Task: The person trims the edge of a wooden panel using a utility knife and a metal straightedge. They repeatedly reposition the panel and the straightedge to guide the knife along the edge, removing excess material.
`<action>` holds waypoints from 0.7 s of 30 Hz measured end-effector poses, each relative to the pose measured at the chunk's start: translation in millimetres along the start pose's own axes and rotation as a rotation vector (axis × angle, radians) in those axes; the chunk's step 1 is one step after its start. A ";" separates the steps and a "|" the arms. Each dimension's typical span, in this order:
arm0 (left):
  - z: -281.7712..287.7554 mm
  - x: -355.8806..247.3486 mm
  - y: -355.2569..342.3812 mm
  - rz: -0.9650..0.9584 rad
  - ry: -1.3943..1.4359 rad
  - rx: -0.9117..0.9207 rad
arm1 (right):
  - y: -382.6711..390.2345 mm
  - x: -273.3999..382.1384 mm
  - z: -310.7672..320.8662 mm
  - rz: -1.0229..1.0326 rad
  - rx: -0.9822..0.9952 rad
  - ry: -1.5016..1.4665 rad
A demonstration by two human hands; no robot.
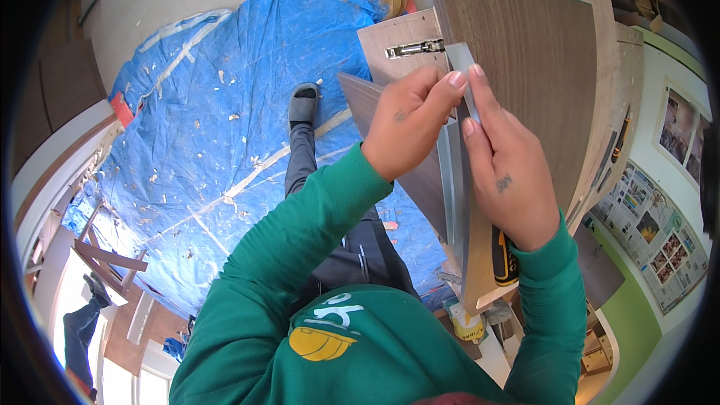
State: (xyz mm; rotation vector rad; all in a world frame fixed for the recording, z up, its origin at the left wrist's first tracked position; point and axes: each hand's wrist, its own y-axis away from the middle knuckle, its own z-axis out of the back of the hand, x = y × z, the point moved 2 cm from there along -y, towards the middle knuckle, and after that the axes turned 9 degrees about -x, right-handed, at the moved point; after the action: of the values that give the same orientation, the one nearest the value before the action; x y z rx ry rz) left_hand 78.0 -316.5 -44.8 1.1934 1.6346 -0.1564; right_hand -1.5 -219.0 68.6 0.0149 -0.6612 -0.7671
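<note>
A brown wood-grain panel (525, 52) lies in front of me, with a pale grey strip along its far edge. Over its left edge, my left hand (416, 120) and my right hand (510, 172) meet on a narrow light grey strip (460, 58). The left thumb and fingers close round it; the right thumb and forefinger press along its other side. Further down the same edge runs a similar grey strip (451, 195). Partly hidden by my right wrist, a black and yellow tool (504, 261) rests on the wood.
A metal hinge (414, 49) sits on a light board to the left, above another dark panel (356, 97). Blue sheeting (247, 90) strewn with scraps covers the floor. Another person's leg (81, 334) shows at lower left. Pencil-like tools (621, 135) lie at right.
</note>
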 end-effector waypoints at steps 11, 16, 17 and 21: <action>-11.3 1.3 -17.9 -0.015 -0.055 -0.121 | -2.4 6.0 6.1 -0.095 0.032 -0.035; -13.6 -1.0 -16.2 -0.053 -0.114 -0.145 | 24.2 12.9 21.5 -0.331 0.115 -0.207; -14.4 -1.5 -14.6 -0.056 -0.124 -0.148 | 27.7 13.9 24.6 -0.376 0.136 -0.208; -15.8 -1.2 -11.2 -0.033 -0.132 -0.159 | 29.7 11.1 26.2 -0.402 0.159 -0.183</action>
State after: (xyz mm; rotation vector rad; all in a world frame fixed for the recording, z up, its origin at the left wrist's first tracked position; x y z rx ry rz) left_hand 59.2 -313.0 -41.9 1.0150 1.5225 -0.1210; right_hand 8.7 -198.7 102.9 0.2312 -0.9073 -1.1085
